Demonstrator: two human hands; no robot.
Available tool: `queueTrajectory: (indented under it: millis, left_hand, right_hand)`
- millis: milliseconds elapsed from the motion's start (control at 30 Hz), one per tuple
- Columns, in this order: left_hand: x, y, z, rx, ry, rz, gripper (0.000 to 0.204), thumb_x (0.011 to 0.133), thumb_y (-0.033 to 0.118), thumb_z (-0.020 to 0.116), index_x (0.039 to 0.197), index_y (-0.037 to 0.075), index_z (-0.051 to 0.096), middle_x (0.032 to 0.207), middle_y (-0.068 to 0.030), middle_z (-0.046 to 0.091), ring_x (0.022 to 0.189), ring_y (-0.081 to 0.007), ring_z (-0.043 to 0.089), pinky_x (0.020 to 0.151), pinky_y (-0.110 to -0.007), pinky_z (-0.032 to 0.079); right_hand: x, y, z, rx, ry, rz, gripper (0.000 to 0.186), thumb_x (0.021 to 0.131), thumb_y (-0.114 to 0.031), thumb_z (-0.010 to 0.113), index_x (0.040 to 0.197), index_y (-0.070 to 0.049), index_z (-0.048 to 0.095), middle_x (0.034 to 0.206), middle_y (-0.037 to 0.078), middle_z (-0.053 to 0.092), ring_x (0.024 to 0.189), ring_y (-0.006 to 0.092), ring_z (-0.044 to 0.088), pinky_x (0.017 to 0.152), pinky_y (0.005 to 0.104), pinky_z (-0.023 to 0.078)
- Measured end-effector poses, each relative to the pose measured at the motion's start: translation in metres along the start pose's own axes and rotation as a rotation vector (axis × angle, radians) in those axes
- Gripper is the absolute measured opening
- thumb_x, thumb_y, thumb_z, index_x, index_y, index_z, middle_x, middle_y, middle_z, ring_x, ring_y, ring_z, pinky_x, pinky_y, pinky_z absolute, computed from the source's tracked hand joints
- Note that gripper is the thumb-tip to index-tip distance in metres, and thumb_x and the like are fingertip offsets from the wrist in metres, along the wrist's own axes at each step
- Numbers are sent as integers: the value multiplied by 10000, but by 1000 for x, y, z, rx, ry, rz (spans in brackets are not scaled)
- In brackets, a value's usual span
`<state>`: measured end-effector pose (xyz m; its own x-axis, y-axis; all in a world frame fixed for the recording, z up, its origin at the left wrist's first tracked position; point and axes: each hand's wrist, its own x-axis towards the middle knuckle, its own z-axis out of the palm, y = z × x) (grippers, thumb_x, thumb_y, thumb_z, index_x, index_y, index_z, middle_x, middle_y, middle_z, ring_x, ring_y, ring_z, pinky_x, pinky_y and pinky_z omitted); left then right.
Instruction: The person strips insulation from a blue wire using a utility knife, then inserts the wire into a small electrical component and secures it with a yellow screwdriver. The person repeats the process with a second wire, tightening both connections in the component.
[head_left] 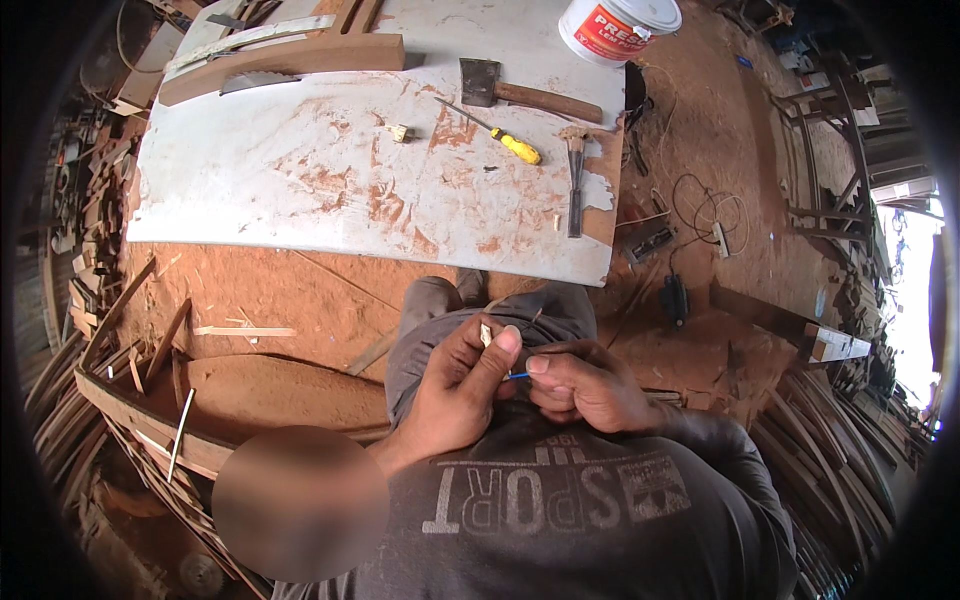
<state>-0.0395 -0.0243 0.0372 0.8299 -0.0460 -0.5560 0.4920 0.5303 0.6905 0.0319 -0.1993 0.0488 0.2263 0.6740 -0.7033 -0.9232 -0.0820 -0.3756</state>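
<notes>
My left hand (465, 375) is closed in a pinch, thumb pressed over a small whitish piece (486, 336) whose kind I cannot make out. Close beside it, my right hand (585, 385) pinches a thin blue wire (517, 376) that runs across the gap to the left fingers. Both hands are held over my lap, in front of the worktable (240, 215). On the tabletop beyond lie a yellow-handled screwdriver (515, 146) and a small pale block-like part (400, 133).
A hatchet (545, 100) and a chisel (576, 190) lie on the table's right side. A white bucket (610, 35) stands at the far right corner, wooden beams (290, 70) at the far left. A curved wooden frame (150, 430) is at my left, cables (710, 210) on the right floor.
</notes>
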Motion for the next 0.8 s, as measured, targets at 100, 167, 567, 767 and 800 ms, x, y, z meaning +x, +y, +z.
queueTrajectory:
  millis: [100,167,567,767,800]
  left_hand:
    - [0,4,2,11,-2,-4,209,1069,258,550,912,121,541,814,71,496,723,-8,440,609,-167,379]
    - [1,2,1,3,26,-11,204,1069,258,551,919,120,541,817,72,499,730,-8,445,609,-168,380]
    - [6,-10,-38,-270,186,43,240,1076,325,523,924,140,516,670,22,431,589,-80,399,530,-243,319]
    - [33,21,-32,-392,44,229,296,1086,386,464,925,137,467,656,16,377,580,-91,333,557,-251,305]
    - [33,21,-30,-425,24,222,303,1087,389,456,923,134,462,656,14,376,579,-90,331,554,-249,302]
  right_hand:
    - [-1,-1,-3,0,-23,-13,280,1033,-269,565,814,-94,564,651,-56,402,559,54,355,522,245,299]
    - [-1,-2,-3,-11,-15,-18,281,1033,-264,562,809,-95,560,647,-56,398,558,52,348,522,244,299]
    - [-2,-60,-82,-11,426,-534,328,1041,-299,497,772,-112,509,609,-65,358,513,51,355,495,232,357]
    - [48,-65,-30,-550,75,-560,369,1079,-342,500,1163,-5,623,873,5,554,690,47,511,587,226,472]
    - [53,-61,-27,-502,26,-502,363,1076,-325,518,1206,-3,624,902,4,568,713,45,526,603,222,483]
